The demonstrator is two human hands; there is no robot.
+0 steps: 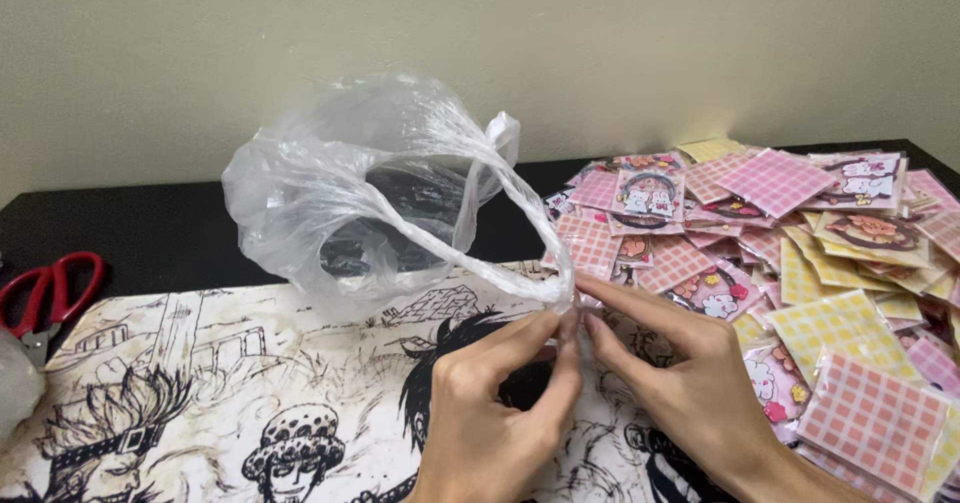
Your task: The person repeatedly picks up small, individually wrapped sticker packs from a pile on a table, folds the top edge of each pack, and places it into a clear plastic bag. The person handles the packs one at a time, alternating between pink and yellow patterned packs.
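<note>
A black desk against a plain beige wall is carrying an illustrated desk mat [200, 383]. The left hand [495, 413] and right hand [680, 383] are both pinching the twisted handles of a clear plastic bag [340, 193], which is resting on the mat. No finished knot is showing yet. Pink and yellow checkered packets [800, 263] are lying heaped, unbagged, on the right; red scissors [50, 288] are lying far left.

Plastic bag [350, 193]: clear, colourless. Tabletop [150, 228]: black. Mat [220, 393]: cream with black line-drawn cartoon figures. Scissors [48, 293]: red handles. Packets [800, 253]: pink and yellow checks, some with cartoon prints.
</note>
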